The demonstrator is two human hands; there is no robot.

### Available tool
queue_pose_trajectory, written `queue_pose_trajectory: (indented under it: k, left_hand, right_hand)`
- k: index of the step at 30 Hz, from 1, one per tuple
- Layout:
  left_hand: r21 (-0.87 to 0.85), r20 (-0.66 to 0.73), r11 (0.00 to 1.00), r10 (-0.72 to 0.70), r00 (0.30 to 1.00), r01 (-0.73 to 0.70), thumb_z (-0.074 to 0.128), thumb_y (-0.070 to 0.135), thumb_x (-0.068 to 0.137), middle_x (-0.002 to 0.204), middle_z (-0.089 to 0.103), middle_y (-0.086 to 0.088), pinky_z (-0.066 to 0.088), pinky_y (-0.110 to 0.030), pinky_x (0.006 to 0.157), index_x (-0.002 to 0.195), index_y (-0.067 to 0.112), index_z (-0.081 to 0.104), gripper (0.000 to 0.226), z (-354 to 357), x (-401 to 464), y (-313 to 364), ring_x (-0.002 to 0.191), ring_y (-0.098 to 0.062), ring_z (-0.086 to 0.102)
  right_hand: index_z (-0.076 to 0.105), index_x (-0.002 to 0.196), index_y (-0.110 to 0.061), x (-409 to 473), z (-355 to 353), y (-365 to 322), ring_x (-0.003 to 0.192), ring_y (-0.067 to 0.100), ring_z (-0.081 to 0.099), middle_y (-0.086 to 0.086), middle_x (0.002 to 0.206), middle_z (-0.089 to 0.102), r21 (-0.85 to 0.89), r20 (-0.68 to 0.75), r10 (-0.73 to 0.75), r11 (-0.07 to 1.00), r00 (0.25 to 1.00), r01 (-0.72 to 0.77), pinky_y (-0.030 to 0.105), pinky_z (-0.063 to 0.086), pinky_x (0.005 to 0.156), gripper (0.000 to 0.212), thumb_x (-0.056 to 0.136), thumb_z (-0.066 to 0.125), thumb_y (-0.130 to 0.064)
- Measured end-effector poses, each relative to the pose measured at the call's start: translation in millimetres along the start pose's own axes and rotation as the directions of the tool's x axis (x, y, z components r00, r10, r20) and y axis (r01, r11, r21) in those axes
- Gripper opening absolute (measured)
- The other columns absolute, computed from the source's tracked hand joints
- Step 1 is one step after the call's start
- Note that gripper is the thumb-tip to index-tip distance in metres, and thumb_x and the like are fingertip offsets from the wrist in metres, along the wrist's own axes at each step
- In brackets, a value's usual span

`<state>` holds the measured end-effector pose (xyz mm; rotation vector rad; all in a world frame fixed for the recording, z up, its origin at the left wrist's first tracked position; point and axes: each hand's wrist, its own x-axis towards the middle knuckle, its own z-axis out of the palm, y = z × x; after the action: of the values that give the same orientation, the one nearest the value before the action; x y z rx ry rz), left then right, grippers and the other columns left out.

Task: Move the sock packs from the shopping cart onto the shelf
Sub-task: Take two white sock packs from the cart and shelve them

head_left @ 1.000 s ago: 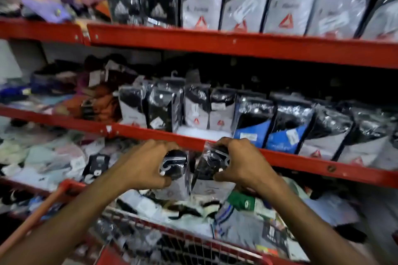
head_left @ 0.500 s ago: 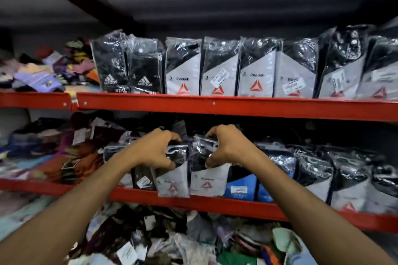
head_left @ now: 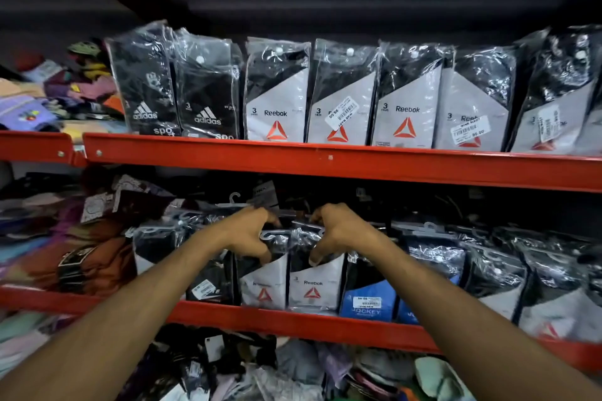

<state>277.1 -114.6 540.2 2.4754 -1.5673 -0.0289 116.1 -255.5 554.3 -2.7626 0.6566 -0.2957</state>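
Fingers of left hand (head_left: 246,235) and right hand (head_left: 338,235) each pinch one of two crinkly plastic Reebok packs (head_left: 313,283) by the top, both upright, side by side on red metal middle shelf (head_left: 293,319).

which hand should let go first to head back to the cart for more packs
Probably the left hand. Its Reebok pack looks already seated upright on the middle shelf between neighbours. The right hand grips the other Reebok pack beside the blue Jockey pack; both look nearly placed.
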Motion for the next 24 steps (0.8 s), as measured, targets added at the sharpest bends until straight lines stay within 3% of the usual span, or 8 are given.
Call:
queue_pose_trajectory:
  k: [4,7,9,11,14,16,21,24]
  left_hand:
    - [-0.009,0.027,1.0,-0.008,1.0,0.008,0.086,0.027,0.067,0.137,0.062,-0.009,0.052,-0.026,0.079,0.144,0.017,0.051,0.085,11,4,-4,0.092,-0.015,0.06]
    - [-0.021,0.047,1.0,-0.01,0.999,0.012,0.087,0.026,0.069,0.141,0.061,-0.01,0.046,-0.015,0.07,0.147,0.015,0.048,0.087,13,5,-5,0.078,-0.008,0.061]
    - [-0.004,0.039,1.0,-0.008,0.999,0.008,0.087,0.027,0.07,0.145,0.058,-0.011,0.045,-0.015,0.086,0.148,0.013,0.048,0.089,14,6,-5,0.106,-0.02,0.066]
    - [0.048,0.012,0.999,0.01,1.0,-0.01,0.088,0.03,0.07,0.148,0.052,-0.01,0.039,-0.021,0.102,0.15,0.013,0.045,0.093,15,4,-5,0.133,-0.027,0.052]
    - [0.124,-0.028,0.991,0.051,0.998,-0.047,0.09,0.041,0.068,0.153,0.043,-0.007,0.039,-0.033,0.116,0.156,0.011,0.032,0.11,16,-8,-3,0.141,-0.026,0.042]
    - [0.149,-0.095,0.986,0.086,0.992,-0.072,0.088,0.048,0.067,0.16,0.037,-0.003,0.037,-0.034,0.12,0.158,0.013,0.028,0.116,20,-20,-1,0.145,-0.023,0.038]
    - [0.111,-0.234,0.991,0.093,0.968,-0.069,0.068,0.043,0.092,0.164,0.036,-0.004,0.034,-0.04,0.122,0.156,0.017,0.034,0.077,33,-41,8,0.149,-0.022,0.038]
    - [0.079,-0.287,0.996,0.066,0.956,-0.045,0.061,0.021,0.1,0.152,0.055,-0.005,0.054,-0.045,0.104,0.148,0.022,0.048,0.05,38,-45,15,0.123,-0.024,0.064]
  right_hand:
    - [0.063,0.128,-0.007,4,15,4,0.103,0.028,0.07,0.012,0.123,0.066,-0.003,0.038,0.022,1.0,0.999,-0.022,0.039,0.062,0.088,0.082,0.056,0.099,-0.026]
    - [0.063,0.129,-0.008,3,19,5,0.108,0.029,0.067,0.01,0.125,0.066,-0.051,0.06,0.015,0.999,0.998,-0.012,0.04,0.06,0.092,0.082,0.057,0.098,-0.03]
    - [0.065,0.124,-0.008,0,20,4,0.107,0.029,0.068,0.011,0.123,0.068,-0.101,0.057,-0.003,0.995,0.998,0.008,0.041,0.061,0.091,0.076,0.059,0.097,-0.032]
    - [0.065,0.123,-0.008,-6,18,2,0.106,0.03,0.068,0.011,0.12,0.069,-0.166,0.027,-0.032,0.985,0.999,0.037,0.042,0.061,0.089,0.075,0.06,0.096,-0.035]
    - [0.06,0.13,-0.009,-18,16,0,0.107,0.031,0.067,0.011,0.121,0.067,-0.207,-0.051,-0.098,0.975,0.994,0.085,0.043,0.06,0.086,0.083,0.061,0.094,-0.039]
    - [0.059,0.131,-0.012,-28,21,-1,0.107,0.032,0.067,0.01,0.122,0.067,-0.195,-0.138,-0.153,0.973,0.979,0.125,0.041,0.059,0.085,0.071,0.072,0.087,-0.04]
    - [0.054,0.134,-0.011,-49,47,-6,0.112,0.038,0.066,0.014,0.126,0.067,-0.203,-0.294,-0.197,0.969,0.935,0.14,0.042,0.053,0.08,0.036,0.101,0.056,-0.027]
    - [0.057,0.122,-0.011,-50,60,-4,0.1,0.036,0.069,0.014,0.112,0.07,-0.222,-0.338,-0.168,0.97,0.926,0.095,0.034,0.04,0.066,0.025,0.098,0.053,-0.005]
